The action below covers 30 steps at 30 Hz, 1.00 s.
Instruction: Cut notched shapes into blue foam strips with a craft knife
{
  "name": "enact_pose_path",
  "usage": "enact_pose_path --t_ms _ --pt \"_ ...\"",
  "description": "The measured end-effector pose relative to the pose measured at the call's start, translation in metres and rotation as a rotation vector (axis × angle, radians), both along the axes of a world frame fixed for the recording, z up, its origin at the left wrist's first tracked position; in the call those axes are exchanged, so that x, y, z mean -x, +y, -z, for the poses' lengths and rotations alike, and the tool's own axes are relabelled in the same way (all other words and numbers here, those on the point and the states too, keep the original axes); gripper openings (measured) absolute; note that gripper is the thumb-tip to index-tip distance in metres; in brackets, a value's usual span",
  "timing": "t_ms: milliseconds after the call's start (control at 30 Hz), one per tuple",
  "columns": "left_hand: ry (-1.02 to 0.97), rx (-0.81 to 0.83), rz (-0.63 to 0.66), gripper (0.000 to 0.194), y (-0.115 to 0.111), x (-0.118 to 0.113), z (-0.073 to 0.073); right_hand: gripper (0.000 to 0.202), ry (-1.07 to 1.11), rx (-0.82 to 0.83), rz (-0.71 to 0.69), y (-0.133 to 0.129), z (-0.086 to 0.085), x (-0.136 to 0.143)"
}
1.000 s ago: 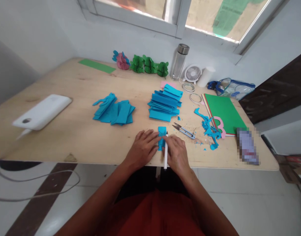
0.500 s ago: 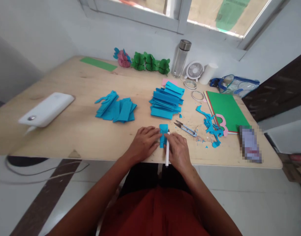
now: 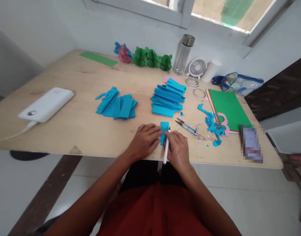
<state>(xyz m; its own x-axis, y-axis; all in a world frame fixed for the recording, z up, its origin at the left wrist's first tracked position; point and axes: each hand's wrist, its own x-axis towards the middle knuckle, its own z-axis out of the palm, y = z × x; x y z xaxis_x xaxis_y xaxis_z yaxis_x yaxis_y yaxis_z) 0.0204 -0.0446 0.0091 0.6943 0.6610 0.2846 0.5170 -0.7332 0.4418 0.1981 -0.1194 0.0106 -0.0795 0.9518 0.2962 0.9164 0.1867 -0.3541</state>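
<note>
At the table's near edge, a small blue paper strip [image 3: 164,125] lies between my two hands. My left hand [image 3: 146,141] rests flat on the wood, its fingertips touching the strip's left side. In my right hand [image 3: 178,147] is a white pen [image 3: 166,150] with a dark tip, pointing away from me beside the strip; those fingertips also touch the paper. Just beyond my right hand lie thread snips [image 3: 187,127] with light blue handles. A stack of folded blue paper strips [image 3: 168,98] sits farther back, and a looser blue pile [image 3: 117,105] lies to the left.
Blue scraps [image 3: 211,124], a pink cutout [image 3: 223,124] and green paper sheets [image 3: 230,109] are on the right, near a blurred packet [image 3: 251,143]. Along the wall stand green paper shapes [image 3: 151,58], a glass bottle [image 3: 183,55] and a small fan [image 3: 197,68]. A white power bank [image 3: 47,104] lies left.
The pen has tilted, its rear end swinging slightly left. The view has shifted a little. Both hands stay at the blue strip.
</note>
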Motion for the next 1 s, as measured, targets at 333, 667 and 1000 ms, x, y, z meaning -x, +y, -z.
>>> enact_pose_path --t_ms 333,667,1000 --pt "-0.015 -0.002 0.007 0.035 0.001 -0.001 0.001 0.047 0.002 -0.029 0.038 -0.001 0.002 0.008" --pt "-0.025 -0.01 -0.001 0.032 0.002 -0.001 0.002 0.043 0.069 0.001 -0.001 -0.001 0.0 -0.001" --pt "-0.003 -0.039 -0.021 0.032 0.005 -0.006 0.005 0.044 0.108 -0.042 -0.045 -0.002 0.004 -0.007"
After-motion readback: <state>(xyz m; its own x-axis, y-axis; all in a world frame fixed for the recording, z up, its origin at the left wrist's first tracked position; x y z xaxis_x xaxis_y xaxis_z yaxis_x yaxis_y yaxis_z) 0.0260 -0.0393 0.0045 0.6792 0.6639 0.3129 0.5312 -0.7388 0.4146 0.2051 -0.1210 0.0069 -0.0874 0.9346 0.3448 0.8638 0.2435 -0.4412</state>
